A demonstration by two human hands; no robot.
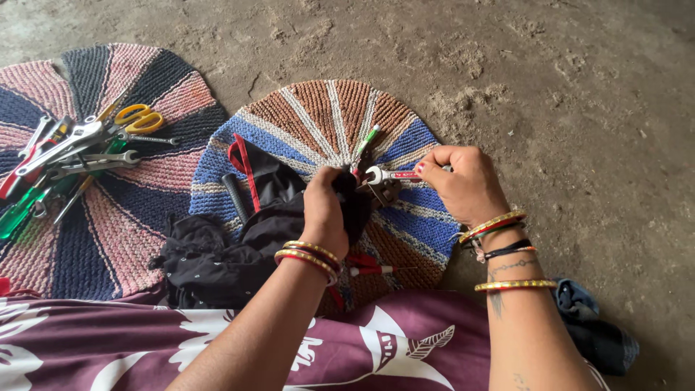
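— What has the right hand (463, 185) got?

— Its grip is clamped on the handle end of a small adjustable wrench (391, 175), fingers curled round the silver shaft with its red strip. The wrench lies nearly level, long axis running left to right, jaw end pointing left toward the other hand.

— And the left hand (324, 213)?

— Closed on the edge of a black cloth pouch (239, 246), pinching the fabric up just beside the wrench's head. The head sits touching or almost touching the dark fabric there — I cannot tell whether it is inside the opening.

— So which hand is nearer the tool?

— The right holds it outright; the left is just to the left of its jaw end, the pouch trailing down and left from that grip.

— What lies around them?

— Both hands work over a round woven mat (326, 116) on the floor. A red-handled screwdriver (373, 270) lies near the left wrist. Well apart, on a second mat (145, 217) to the left, sits a heap of tools, yellow-handled scissors (141, 119) among them.
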